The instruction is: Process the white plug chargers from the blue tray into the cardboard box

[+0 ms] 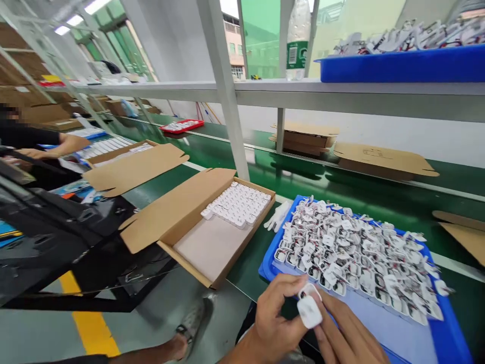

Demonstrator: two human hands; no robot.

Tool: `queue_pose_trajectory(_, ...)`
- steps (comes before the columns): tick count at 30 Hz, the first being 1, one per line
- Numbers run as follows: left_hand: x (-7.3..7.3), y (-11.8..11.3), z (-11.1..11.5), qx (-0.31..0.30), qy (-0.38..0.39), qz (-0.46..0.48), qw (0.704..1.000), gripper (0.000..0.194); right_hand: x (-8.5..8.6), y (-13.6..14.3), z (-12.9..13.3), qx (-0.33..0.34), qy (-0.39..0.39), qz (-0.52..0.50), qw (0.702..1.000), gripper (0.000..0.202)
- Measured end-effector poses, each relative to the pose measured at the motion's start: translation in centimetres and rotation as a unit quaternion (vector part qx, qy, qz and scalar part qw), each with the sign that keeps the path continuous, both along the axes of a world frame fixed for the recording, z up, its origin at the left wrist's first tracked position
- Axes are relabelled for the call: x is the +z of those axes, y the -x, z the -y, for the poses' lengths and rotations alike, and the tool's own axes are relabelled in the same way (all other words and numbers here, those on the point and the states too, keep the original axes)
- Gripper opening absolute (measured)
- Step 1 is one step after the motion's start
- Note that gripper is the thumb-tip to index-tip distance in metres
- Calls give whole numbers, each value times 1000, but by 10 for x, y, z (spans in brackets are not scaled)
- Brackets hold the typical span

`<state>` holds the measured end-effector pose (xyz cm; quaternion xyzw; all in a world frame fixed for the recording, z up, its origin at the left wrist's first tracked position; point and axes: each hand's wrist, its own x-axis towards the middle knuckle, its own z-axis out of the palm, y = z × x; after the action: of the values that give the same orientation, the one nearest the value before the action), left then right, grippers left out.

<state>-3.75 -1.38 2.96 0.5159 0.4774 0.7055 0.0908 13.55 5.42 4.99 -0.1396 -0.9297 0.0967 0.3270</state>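
Observation:
My left hand [275, 316] pinches a small white plastic housing [309, 292] whose square white cap [309, 311] hangs at its near end. From the other side, the fingers of my right hand [341, 323] press against the same piece. Both hands are over the near left edge of a blue tray [452, 323], which holds many white housings [341, 247] with small wires. Left of the tray, an open cardboard box [212, 278] contains rows of closed white pieces [240, 202] in its far part.
White gloves [278, 216] lie between box and tray. Above, a shelf [265, 87] carries a bottle [297, 40] and another blue tray [401, 65]. Flattened cardboard [382, 156] lies behind. A person's arm [71, 144] is at the far left, near another open box [131, 169].

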Motion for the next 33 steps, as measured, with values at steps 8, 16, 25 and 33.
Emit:
queue_pose_trajectory(8,1,8,3,-134,144,205,959,34,25,-7,-9,-63,230,-130,962,28)
queue_pose_trajectory(16,8,16,8,-245,216,62,943,37,33,1,-25,-2,404,-136,905,29)
queue_pose_trajectory(25,9,16,5,-169,210,-9,963,44,27,-1,-24,-5,460,-121,880,24)
queue_pose_trajectory(33,3,12,1,-136,185,-3,973,44,20,-7,-14,26,356,-107,928,42)
